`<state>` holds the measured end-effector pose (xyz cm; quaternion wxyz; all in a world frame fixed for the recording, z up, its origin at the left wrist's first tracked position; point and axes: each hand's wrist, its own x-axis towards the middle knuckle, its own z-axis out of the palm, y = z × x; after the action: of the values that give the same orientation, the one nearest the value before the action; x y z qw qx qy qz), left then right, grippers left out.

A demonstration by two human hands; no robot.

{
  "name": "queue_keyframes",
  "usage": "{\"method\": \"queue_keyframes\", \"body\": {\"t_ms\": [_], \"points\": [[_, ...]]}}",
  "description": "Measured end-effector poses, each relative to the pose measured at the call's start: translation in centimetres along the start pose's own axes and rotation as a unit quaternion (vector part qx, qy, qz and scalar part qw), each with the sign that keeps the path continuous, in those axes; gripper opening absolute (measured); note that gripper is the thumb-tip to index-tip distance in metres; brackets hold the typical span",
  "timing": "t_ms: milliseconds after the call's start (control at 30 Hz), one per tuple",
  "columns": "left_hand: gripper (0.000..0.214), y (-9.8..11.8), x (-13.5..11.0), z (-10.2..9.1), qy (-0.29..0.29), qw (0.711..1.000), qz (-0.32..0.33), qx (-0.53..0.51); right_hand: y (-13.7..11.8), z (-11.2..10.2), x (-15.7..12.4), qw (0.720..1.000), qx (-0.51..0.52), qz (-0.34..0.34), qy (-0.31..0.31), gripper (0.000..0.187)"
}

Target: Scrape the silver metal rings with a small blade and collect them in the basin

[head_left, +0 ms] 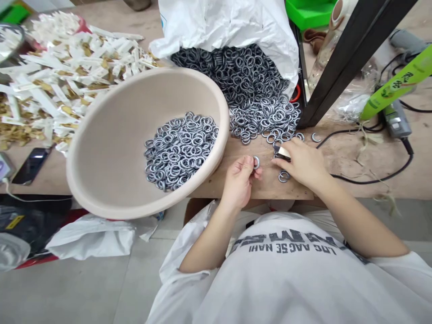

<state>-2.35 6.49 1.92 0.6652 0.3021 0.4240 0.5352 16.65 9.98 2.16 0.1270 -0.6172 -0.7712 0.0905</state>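
Between the thumb and fingers of my left hand (pixel 242 176) is a single grey ring (pixel 256 162), held just above the table edge. My right hand (pixel 304 161) is closed around a small black-and-cream tool (pixel 282 153) whose exact kind I cannot make out. A few loose rings (pixel 284 176) lie on the wood under that hand. Beyond both hands spreads a heap of grey rings (pixel 266 117), spilling from the mouth of a white sack (pixel 229 24). To the left, a large beige basin (pixel 101 135) is tilted, with many similar rings (pixel 182 150) gathered on its right side.
White and tan scraps (pixel 64 81) cover the table's far left, with a dark phone (pixel 33 165) in front. A black post (pixel 354 58) rises at the right. Beside it are a green tube (pixel 398 83), a grey power tool (pixel 396 119) and a black cable (pixel 374 181).
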Motion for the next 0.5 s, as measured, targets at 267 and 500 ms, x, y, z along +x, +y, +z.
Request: {"method": "queue_keyframes", "body": {"t_ms": [267, 500], "points": [[0.027, -0.2, 1.2, -1.5, 0.021, 0.999, -0.047, -0.014, 0.3, 0.7, 0.6, 0.999, 0.040, 0.014, 0.031, 0.020], [0.024, -0.4, 0.6, 0.8, -0.057, 0.967, 0.089, 0.231, -0.8, -1.2, -0.3, 0.897, 0.435, 0.012, -0.078, 0.038]]}}
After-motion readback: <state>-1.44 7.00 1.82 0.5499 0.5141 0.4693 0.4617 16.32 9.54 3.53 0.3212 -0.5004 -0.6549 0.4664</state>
